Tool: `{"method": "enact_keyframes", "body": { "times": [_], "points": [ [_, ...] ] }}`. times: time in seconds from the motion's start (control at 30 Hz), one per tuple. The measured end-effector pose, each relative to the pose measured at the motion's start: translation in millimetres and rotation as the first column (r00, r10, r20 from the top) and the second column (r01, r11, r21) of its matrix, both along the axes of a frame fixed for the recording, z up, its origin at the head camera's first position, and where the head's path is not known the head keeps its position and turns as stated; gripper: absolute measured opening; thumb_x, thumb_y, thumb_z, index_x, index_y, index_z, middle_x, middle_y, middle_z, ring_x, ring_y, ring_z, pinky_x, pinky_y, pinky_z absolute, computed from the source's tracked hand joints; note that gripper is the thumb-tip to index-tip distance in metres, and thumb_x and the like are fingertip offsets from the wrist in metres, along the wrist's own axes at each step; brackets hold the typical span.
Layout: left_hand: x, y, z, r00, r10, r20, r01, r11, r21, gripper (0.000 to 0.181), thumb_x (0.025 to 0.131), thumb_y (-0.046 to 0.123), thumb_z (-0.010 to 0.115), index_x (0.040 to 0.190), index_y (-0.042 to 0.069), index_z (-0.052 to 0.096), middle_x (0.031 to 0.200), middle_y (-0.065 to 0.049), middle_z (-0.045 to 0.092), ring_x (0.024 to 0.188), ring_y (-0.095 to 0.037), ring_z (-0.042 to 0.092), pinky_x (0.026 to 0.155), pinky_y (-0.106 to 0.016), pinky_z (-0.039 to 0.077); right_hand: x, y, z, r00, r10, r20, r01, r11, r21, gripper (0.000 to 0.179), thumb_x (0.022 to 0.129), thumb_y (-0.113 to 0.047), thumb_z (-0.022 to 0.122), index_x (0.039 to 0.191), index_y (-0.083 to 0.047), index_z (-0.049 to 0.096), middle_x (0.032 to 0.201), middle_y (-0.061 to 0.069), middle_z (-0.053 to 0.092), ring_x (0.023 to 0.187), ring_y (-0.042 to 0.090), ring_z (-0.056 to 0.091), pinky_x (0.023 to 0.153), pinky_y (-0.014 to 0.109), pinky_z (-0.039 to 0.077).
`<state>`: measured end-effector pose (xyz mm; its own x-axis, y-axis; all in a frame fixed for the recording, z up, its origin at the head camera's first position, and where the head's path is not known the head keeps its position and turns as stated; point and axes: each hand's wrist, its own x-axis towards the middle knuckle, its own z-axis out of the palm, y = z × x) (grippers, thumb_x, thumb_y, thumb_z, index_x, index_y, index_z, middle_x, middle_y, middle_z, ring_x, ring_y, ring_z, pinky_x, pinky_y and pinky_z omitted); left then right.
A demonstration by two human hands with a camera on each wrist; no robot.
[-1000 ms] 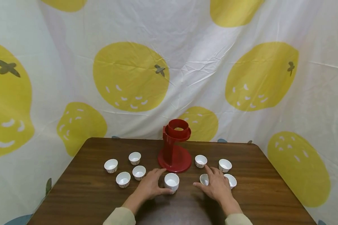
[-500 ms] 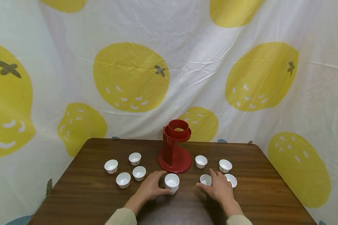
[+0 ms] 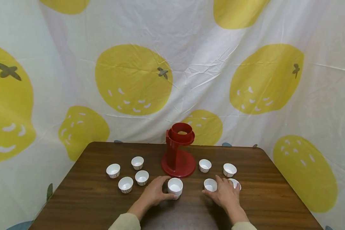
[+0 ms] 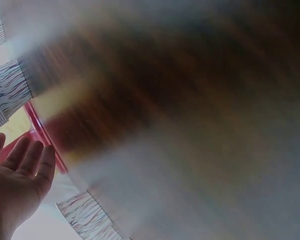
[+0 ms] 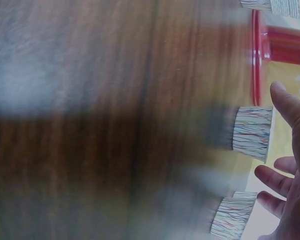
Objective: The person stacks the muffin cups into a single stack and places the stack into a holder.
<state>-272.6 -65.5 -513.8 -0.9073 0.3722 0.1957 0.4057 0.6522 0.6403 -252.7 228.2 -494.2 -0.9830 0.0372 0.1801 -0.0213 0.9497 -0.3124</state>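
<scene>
My left hand [image 3: 155,192] curves beside a white paper baking cup [image 3: 175,186] at the table's middle; it looks like nested cups. Its thumb overlaps the cup's near side, and in the left wrist view the fingers [image 4: 46,167] are extended, apart from the patterned cup [image 4: 11,87]. My right hand [image 3: 226,194] reaches around another white cup [image 3: 210,184], thumb on its near side. In the right wrist view that cup [image 5: 252,132] stands between the spread thumb and fingers, seemingly not gripped. A further cup [image 3: 235,183] is partly hidden behind the right hand.
A red plastic stand [image 3: 177,159] with a ring on top and a round base stands behind the middle cup. Several cups [image 3: 125,184] sit on the left; two more cups [image 3: 205,165] stand at the right back. A lemon-print cloth [image 3: 201,80] hangs behind the brown table [image 3: 83,195].
My right hand has shifted slightly right and toward me, uncovering more of the cup beside its thumb. The left hand has barely moved. The cups and the red stand stay in place.
</scene>
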Motion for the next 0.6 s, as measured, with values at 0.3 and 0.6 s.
{"method": "enact_keyframes", "body": {
  "times": [0.3, 0.6],
  "points": [
    [-0.7, 0.9, -1.9, 1.0, -0.01, -0.016, 0.01, 1.0, 0.026, 0.074, 0.073, 0.042, 0.087, 0.128, 0.002, 0.059, 0.127, -0.016, 0.06, 0.119, -0.037, 0.054, 0.099, -0.054, 0.042, 1.4, 2.6, -5.3, 1.0, 0.003, 0.0, -0.003, 1.0, 0.024, 0.085, 0.074, -0.059, 0.078, 0.13, 0.002, 0.058, 0.121, 0.027, 0.06, 0.122, 0.048, 0.047, 0.102, 0.078, 0.008],
    [-2.2, 2.1, -3.3, 1.0, -0.019, -0.012, 0.02, 0.999, 0.037, 0.07, 0.073, 0.041, 0.088, 0.125, 0.004, 0.061, 0.123, -0.014, 0.062, 0.117, -0.034, 0.056, 0.099, -0.051, 0.043, -0.3, 3.4, -6.4, 1.0, 0.013, -0.007, -0.012, 0.999, 0.039, 0.07, 0.075, -0.057, 0.078, 0.118, -0.004, 0.067, 0.116, 0.02, 0.062, 0.12, 0.045, 0.049, 0.101, 0.079, 0.008]
  ]
}}
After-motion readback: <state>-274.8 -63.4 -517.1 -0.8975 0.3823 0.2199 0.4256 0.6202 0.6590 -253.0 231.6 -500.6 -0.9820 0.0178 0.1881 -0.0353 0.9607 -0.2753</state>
